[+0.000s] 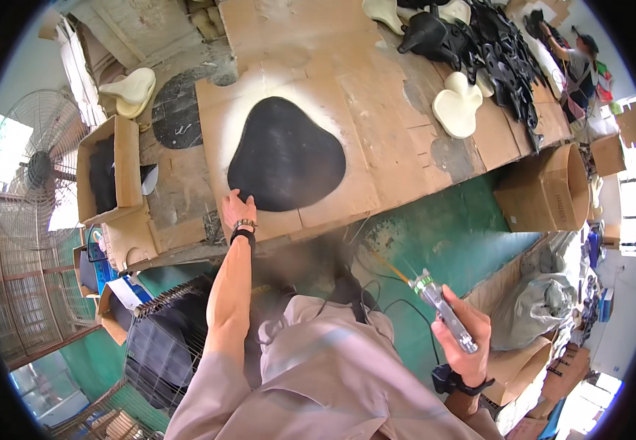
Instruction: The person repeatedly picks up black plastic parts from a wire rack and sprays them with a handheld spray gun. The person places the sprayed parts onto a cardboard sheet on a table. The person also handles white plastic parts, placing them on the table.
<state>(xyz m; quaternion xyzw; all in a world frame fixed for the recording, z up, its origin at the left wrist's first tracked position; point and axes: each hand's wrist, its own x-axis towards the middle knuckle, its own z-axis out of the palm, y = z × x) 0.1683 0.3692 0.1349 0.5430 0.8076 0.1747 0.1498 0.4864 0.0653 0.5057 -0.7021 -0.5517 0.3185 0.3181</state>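
Observation:
A black saddle-shaped sheet point(286, 155) lies flat on a cardboard-covered table point(376, 161), with pale spray residue on the cardboard around its upper edges. At the sheet's lower left edge, my left hand point(240, 211) has its fingertips closed on the rim. Out to the right, away from the table, my right hand point(467, 339) is wrapped round a silver spray gun point(441, 312) with a green ring near its nozzle. The gun's nozzle points up and left. Part of its grip is hidden in my palm.
Cream saddle pads point(456, 106) and a heap of black saddle bases point(479, 51) occupy the table's far right. An open carton point(109, 172) sits at its left. A wire basket point(156, 352) of black pieces and a large carton point(541, 192) flank me. Another person point(580, 70) stands far right.

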